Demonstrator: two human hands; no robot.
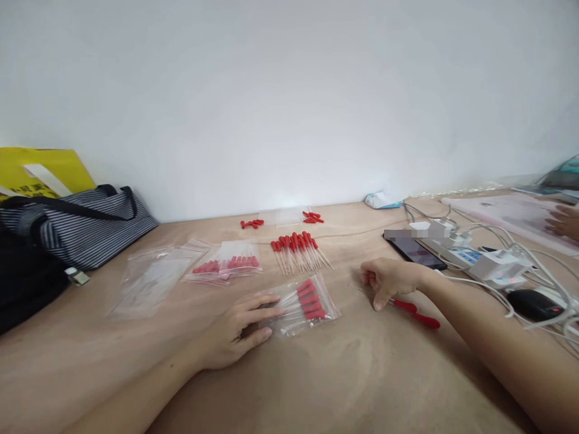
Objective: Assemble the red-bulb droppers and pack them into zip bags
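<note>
My left hand [242, 322] lies with its fingers stretched out over the left edge of a clear zip bag [332, 295]. Inside that bag, several droppers [310, 298] with red rubber bulbs lie side by side, bulbs to the right. My right hand [389, 278] is closed, its curled fingers and thumb at the clear tubes of two loose droppers [411, 307]; their red bulbs stick out to the right, and the grip is partly hidden. Beyond the bag lies a pile of red-bulbed droppers [296, 244]. Filled bags [235, 250] and flat clear bags [145, 286] lie to the left.
Loose red bulbs [252, 223] and clear tubes [289, 217] lie by the wall. On the right are a phone [414, 250], power strip [465, 256], cables, black mouse [534, 304] and another person's hand [563, 222]. A striped bag [90, 223] and small bottle [78, 276] stand left.
</note>
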